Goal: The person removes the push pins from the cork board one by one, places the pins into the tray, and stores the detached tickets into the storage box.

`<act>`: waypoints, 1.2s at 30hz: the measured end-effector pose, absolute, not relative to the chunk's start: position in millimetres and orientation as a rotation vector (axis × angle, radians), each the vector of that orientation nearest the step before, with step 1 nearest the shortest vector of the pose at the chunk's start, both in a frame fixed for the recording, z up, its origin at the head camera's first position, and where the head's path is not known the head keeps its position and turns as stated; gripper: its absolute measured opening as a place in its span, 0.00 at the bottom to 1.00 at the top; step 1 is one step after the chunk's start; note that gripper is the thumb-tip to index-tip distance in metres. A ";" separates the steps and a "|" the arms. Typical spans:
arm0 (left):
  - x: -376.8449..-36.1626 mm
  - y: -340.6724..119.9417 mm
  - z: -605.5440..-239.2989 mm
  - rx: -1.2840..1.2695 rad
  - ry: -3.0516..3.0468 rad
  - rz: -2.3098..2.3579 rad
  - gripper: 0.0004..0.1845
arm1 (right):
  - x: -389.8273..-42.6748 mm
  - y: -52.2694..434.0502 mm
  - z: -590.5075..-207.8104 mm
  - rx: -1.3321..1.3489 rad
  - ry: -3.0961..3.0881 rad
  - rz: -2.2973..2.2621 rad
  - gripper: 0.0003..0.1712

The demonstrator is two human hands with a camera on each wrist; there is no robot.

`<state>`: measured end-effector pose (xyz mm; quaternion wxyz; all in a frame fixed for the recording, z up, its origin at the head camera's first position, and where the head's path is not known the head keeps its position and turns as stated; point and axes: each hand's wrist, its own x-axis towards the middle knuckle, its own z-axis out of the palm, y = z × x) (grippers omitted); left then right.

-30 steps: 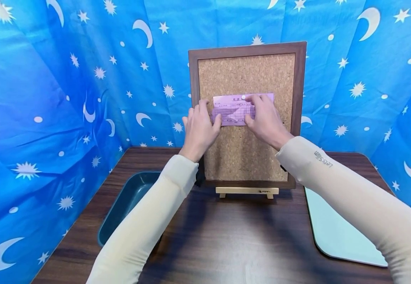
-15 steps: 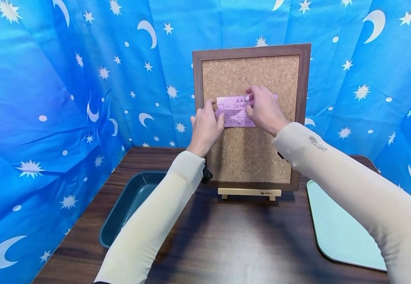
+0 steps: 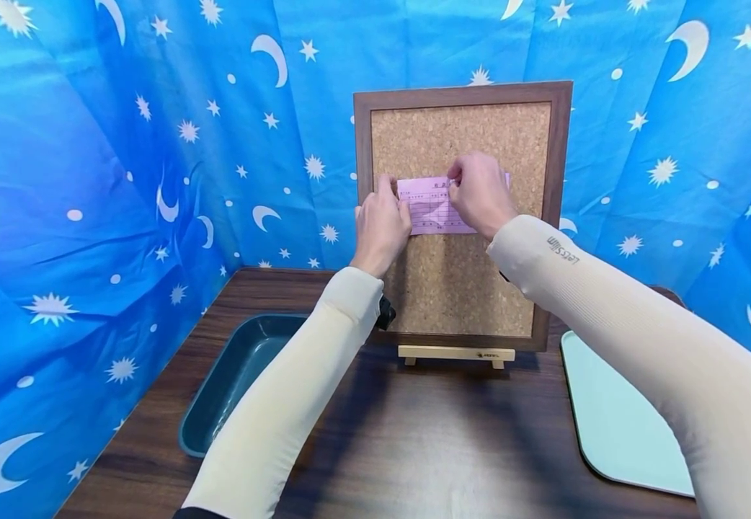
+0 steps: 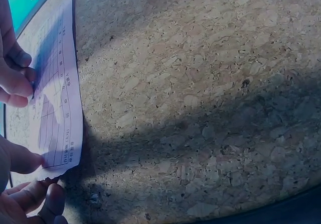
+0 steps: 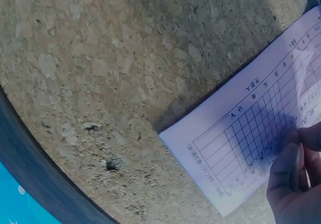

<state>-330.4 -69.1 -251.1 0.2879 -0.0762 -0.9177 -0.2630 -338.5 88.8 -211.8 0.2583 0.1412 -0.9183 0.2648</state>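
A pink receipt slip (image 3: pixel 419 209) printed with a table grid lies against the cork board (image 3: pixel 463 277). At its left edge my left hand (image 3: pixel 380 231) pinches the slip; in the left wrist view the thumb (image 4: pixel 22 158) is on the front, with fingers curled at the edge. My right hand (image 3: pixel 483 193) is at the top middle of the slip, thumb and fingertips pinched together on a small white pushpin, whose head they now hide. The right wrist view shows the slip's corner (image 5: pixel 220 184) lying over the cork, with the right fingers (image 5: pixel 283 169) at its printed heading.
The board's brown wooden frame (image 3: pixel 363 144) stands upright on a small wooden easel (image 3: pixel 456 352). A dark teal tray (image 3: pixel 213 389) is to the left on the table (image 3: pixel 427 447), a mint-green board (image 3: pixel 622 418) to the right. Blue star-patterned cloth (image 3: pixel 220 180) hangs behind.
The right fingers have moved up and closed round the white pin head, which showed before. The left hand stays at the slip's left edge, its fingers drawn closer together. The view has shifted slightly.
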 end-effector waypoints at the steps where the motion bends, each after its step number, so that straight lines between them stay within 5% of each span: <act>1: -331.0 -69.2 -251.3 -0.210 -2.444 -0.707 0.18 | -339.6 88.2 -211.5 0.377 -2.491 0.711 0.09; 6: -333.7 -70.4 -251.3 -0.243 -2.410 -0.709 0.18 | -342.3 84.3 -209.7 0.350 -2.505 0.659 0.06; 14: -332.5 -70.6 -251.0 -0.306 -2.419 -0.658 0.04 | -342.7 83.3 -211.3 0.345 -2.470 0.641 0.04; 36: -335.3 -67.4 -251.5 -0.284 -2.417 -0.664 0.06 | -347.7 98.1 -230.6 0.544 -2.279 0.679 0.03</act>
